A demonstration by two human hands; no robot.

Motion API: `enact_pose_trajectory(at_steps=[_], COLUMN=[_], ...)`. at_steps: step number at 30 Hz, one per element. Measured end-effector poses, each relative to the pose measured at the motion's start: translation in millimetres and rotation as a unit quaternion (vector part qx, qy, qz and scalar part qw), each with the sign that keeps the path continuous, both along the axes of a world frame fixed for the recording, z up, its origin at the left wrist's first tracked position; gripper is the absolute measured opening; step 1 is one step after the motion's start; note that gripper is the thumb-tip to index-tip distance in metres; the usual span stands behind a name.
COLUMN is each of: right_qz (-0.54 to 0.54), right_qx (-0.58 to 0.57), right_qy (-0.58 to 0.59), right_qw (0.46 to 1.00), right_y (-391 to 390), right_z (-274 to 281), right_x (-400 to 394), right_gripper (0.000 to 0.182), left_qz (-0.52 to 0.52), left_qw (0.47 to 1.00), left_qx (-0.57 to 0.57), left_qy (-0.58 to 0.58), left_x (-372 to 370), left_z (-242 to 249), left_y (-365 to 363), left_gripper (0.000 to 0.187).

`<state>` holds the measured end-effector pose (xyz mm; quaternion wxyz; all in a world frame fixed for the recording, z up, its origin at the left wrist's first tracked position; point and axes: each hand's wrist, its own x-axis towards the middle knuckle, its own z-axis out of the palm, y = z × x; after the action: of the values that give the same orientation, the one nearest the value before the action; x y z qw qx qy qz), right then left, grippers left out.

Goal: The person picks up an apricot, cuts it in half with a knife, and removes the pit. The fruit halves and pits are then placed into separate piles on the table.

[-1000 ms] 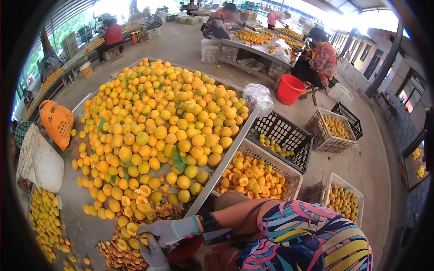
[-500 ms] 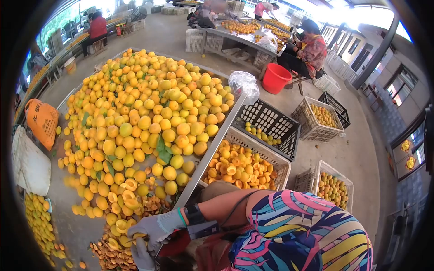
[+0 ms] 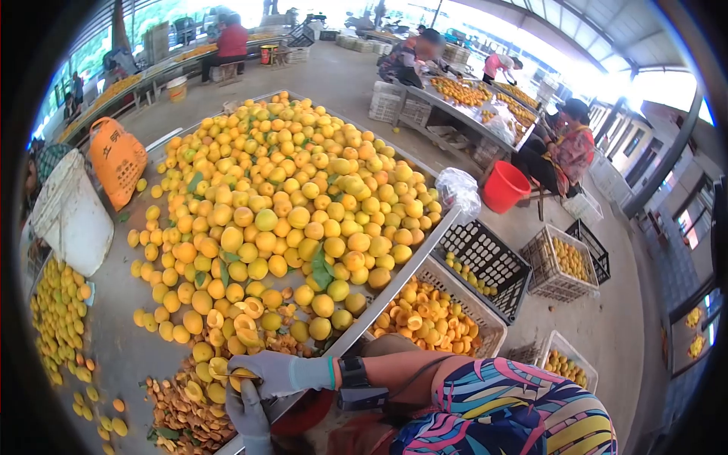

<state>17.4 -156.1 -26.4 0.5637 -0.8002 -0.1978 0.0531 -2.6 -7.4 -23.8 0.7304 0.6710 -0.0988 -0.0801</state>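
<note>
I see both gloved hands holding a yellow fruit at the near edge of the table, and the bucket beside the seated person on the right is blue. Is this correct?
Not quite: the bucket is red, not blue, as the head view shows. The rest stands: the gloved right hand and left hand meet on a yellow fruit at the near edge of the table, and the bucket stands beside the seated person.

Left hand (image 3: pixel 249 415) cut off by bottom edge; fruit (image 3: pixel 244 374) mostly hidden between gloved hands.
</note>
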Motion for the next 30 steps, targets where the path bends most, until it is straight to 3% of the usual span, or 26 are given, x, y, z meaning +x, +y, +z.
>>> enact_pose_trajectory(at_steps=[4,6,7,9,11,12,14,16,20,22,26,28,30], right_qz=[0.045,0.042,0.053,-0.034,-0.013,-0.020,-0.033,-0.034,-0.023,-0.029,-0.042,-0.049,-0.005], right_qx=[-0.036,-0.074,-0.071,-0.090,-0.105,-0.091,-0.081,-0.027,-0.067,-0.104,-0.127,-0.116,0.009], right_qy=[0.132,0.155,0.163,-0.117,-0.013,0.018,0.059,0.062,0.115,0.117,0.025,-0.009,0.316], right_qw=[0.990,0.984,0.983,0.988,0.994,0.995,0.994,0.997,0.991,0.987,0.991,0.992,0.949], right_y=[-13,-18,-22,-15,-17,-18,-18,-14,-12,-12,-12,-15,-18], right_z=[34,43,34,-1,33,33,29,33,51,49,30,38,67], right_x=[-5,-4,-1,2,1,1,1,0,2,2,1,2,4], right_gripper=[0.063,0.064,0.064,0.062,0.060,0.060,0.060,0.055,0.049,0.049,0.052,0.052,0.050], left_qz=[0.020,-0.055,-0.030,-0.016,-0.016,0.014,0.052,0.062,0.034,0.086,0.097,0.041,0.015], left_qw=[0.989,0.960,0.980,0.977,0.990,0.985,0.969,0.991,0.984,0.978,0.987,0.952,0.943], left_qx=[-0.027,0.005,0.187,0.019,0.109,0.130,0.206,-0.080,-0.141,-0.179,-0.108,-0.218,-0.243], left_qy=[0.144,0.273,0.065,0.211,0.088,0.111,-0.125,0.091,0.101,0.060,0.073,0.209,0.228], left_x=[-3,2,3,12,8,6,3,1,-6,-7,-6,-5,-2], left_z=[-4,4,-47,-58,-28,-20,-12,-9,7,7,11,9,7], left_y=[16,30,39,38,24,23,15,1,-7,-12,-4,6,12], left_gripper=[0.037,0.040,0.043,0.040,0.040,0.040,0.032,0.034,0.039,0.043,0.043,0.040,0.040])
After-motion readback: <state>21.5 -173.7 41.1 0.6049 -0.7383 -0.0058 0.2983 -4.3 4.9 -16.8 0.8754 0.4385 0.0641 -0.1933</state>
